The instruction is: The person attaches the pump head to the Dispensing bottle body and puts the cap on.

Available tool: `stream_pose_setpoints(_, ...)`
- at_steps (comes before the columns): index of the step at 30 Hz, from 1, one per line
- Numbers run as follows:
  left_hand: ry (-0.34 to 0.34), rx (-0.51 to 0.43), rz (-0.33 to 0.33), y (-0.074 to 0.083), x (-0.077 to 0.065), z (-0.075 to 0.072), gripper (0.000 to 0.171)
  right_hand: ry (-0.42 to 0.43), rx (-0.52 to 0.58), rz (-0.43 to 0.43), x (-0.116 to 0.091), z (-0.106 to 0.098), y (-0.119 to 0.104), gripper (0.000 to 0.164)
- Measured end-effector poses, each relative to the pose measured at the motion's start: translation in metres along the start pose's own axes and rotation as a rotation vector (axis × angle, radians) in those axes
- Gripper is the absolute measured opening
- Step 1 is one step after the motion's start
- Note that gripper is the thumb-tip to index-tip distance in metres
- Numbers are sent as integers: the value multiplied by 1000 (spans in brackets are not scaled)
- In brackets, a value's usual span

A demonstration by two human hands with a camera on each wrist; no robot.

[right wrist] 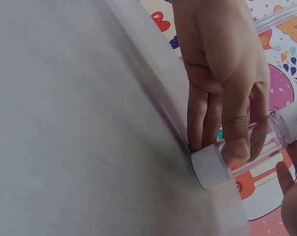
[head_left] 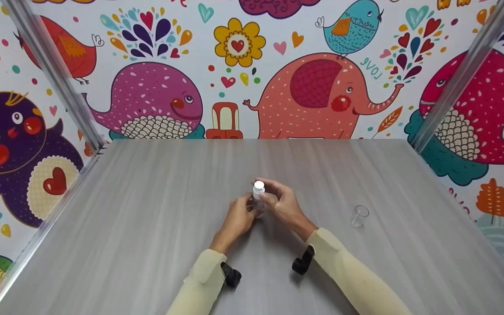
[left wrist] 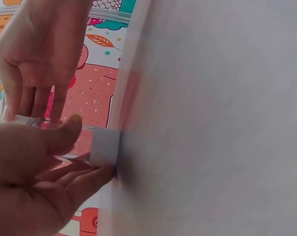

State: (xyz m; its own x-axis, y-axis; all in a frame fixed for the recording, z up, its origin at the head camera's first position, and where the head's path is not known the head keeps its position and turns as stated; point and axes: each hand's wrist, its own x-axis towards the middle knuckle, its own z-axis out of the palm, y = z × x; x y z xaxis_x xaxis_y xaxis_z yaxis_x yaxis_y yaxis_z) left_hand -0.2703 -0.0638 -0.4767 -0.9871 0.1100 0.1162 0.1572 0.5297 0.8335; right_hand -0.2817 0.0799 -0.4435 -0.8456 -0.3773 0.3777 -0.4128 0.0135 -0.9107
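Note:
A small clear bottle with a white cap and a white band at its base stands upright, its base right at the table surface. My left hand grips the bottle's clear body low down, thumb on one side and fingers on the other. At the top, my right hand curls thumb and forefinger around the cap. In the left wrist view, the right hand reaches down to the neck beyond the left thumb. Only part of the right hand shows in the right wrist view.
To the right on the grey wood-grain table stands a clear drinking glass. Walls with cartoon animals enclose the back and sides, with metal posts at the corners. A black wrist mount hangs from each sleeve.

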Motion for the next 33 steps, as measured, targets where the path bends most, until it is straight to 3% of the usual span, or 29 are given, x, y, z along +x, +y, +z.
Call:
stream_pose_setpoints(18,9,-40,17,0,0,0,30,104,-96,96,2,1,1,34)
stream_pose_setpoints(23,3,-57,16,0,-1,1,31,135,-112,80,1,5,1,36)
stream_pose_setpoints(30,31,-29,58,-1,0,1,23,122,-165,-16,1,6,-2,38)
stream_pose_setpoints(33,33,-26,62,-1,0,1,24,119,-172,-2,0,5,-3,38)
